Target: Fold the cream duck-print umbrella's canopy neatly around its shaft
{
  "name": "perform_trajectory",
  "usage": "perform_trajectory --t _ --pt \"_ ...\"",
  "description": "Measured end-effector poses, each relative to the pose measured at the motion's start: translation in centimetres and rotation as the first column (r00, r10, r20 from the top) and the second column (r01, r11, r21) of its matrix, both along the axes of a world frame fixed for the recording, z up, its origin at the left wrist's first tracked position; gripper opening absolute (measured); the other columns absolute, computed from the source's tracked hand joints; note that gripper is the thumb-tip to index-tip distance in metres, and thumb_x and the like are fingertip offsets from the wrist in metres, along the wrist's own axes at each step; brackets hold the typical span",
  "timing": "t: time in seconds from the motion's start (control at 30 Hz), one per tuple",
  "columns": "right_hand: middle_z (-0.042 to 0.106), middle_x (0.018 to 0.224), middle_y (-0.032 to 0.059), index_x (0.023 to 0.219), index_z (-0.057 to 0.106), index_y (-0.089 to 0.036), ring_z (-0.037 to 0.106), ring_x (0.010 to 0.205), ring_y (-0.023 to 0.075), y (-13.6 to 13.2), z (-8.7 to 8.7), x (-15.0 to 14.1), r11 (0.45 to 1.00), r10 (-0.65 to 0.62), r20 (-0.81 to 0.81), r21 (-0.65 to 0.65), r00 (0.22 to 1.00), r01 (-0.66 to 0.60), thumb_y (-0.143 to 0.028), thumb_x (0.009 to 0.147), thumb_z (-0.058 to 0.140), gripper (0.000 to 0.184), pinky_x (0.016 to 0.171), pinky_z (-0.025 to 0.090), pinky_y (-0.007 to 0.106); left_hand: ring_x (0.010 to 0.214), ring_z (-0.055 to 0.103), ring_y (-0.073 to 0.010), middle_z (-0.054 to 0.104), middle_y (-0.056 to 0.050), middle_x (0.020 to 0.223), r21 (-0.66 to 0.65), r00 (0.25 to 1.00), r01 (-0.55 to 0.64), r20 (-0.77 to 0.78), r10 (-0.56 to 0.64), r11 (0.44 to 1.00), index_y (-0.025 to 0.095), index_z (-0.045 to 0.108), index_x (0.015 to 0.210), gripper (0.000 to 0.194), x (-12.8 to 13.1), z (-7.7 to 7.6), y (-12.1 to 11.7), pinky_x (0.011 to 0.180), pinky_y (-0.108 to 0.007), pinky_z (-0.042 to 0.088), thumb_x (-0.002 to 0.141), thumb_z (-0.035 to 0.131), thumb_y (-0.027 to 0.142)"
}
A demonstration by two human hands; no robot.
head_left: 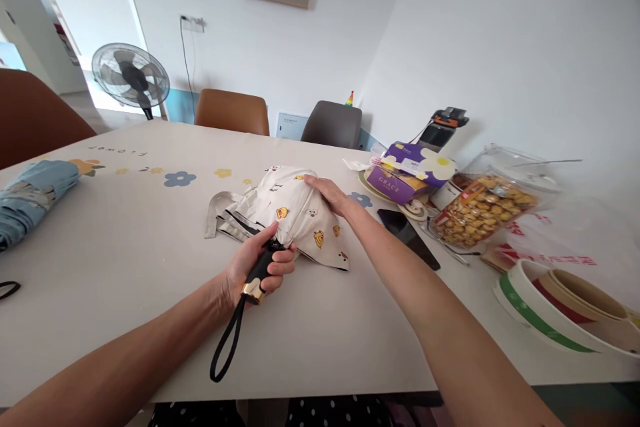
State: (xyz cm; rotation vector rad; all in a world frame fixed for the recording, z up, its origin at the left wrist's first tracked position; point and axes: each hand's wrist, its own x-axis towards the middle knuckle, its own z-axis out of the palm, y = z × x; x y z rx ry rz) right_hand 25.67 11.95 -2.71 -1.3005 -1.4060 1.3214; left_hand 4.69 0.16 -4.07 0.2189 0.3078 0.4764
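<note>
A compact umbrella [295, 203] with a white canopy printed with small yellow cartoon figures lies loosely folded on the table. My left hand [265, 263] is closed round its black handle [259, 273], thumb towards the canopy. A gold-coloured band and a black wrist loop [227, 347] are at the handle's near end. The canopy's strap [212, 213] sticks out on the left. My right hand [330, 193] rests on the far right part of the canopy, fingers stretched out over the cloth; some of its fingers are partly hidden.
A folded blue umbrella [37, 197] lies at the table's left. Along the right are a phone [407, 237], a purple box [400, 177], a jar of snacks [483, 210], a plastic bag [565, 240] and tape rolls [530, 310]. Chairs [233, 111] and a fan [131, 77] stand beyond.
</note>
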Motion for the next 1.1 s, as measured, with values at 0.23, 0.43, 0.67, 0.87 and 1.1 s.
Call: perform_trajectory --t 0.23,0.43,0.67,0.87,1.1 --pt "0.066 0.077 0.0054 0.075 0.064 -0.014 0.059 0.073 0.0181 0.0 -1.8 -1.0 0.948 -0.296 0.063 0.141 0.953 0.286 -0.044 0.064 0.063 0.031 0.063 0.044 0.025 0.041 0.04 -0.0074 0.04 0.004 0.055 0.067 0.959 0.073 -0.279 -0.052 0.995 0.01 0.054 0.083 0.042 0.6 0.4 -0.5 0.031 -0.019 0.038 0.082 0.047 0.052" --pt "0.047 0.054 -0.0028 0.054 0.046 -0.019 0.044 0.056 0.0124 0.2 -2.6 -1.1 0.899 -0.396 0.106 0.247 0.912 0.361 -0.042 0.064 0.057 0.027 0.05 0.033 0.023 0.051 0.056 -0.0156 0.057 -0.006 0.064 0.245 0.727 0.107 -0.68 0.093 0.964 0.011 0.056 0.074 0.053 0.9 1.0 -0.8 0.049 -0.032 0.053 0.074 0.05 0.064" --pt "0.033 0.051 -0.0045 0.051 0.032 -0.021 0.032 0.053 0.0106 0.2 -2.5 -0.4 0.877 -0.413 0.232 0.364 0.881 0.315 -0.038 0.067 0.051 0.03 0.048 0.024 0.025 0.056 0.061 -0.0194 0.066 -0.014 0.081 0.48 0.489 0.228 -0.809 0.327 0.847 0.011 0.055 0.085 0.049 0.2 1.1 -0.6 0.053 -0.037 0.054 0.072 0.057 0.058" --pt "0.038 0.05 -0.0026 0.049 0.036 -0.021 0.037 0.053 0.0127 0.0 -0.1 -0.4 0.896 -0.403 0.458 0.373 0.792 0.241 -0.043 0.071 0.048 0.033 0.053 0.03 0.026 0.046 0.057 -0.016 0.064 -0.009 0.071 0.524 0.433 0.258 -0.814 0.388 0.812 0.013 0.055 0.08 0.047 0.6 1.7 -1.0 0.046 -0.032 0.051 0.069 0.06 0.058" --pt "0.052 0.056 0.0043 0.053 0.045 -0.02 0.05 0.06 0.0199 -0.5 3.0 -1.9 0.861 -0.47 0.594 0.471 0.652 0.192 -0.043 0.076 0.047 0.032 0.064 0.037 0.033 0.038 0.047 -0.0108 0.049 -0.001 0.046 0.528 0.445 0.288 -0.813 0.376 0.799 0.016 0.049 0.055 0.044 0.7 1.5 -1.5 0.038 -0.025 0.042 0.059 0.071 0.053"
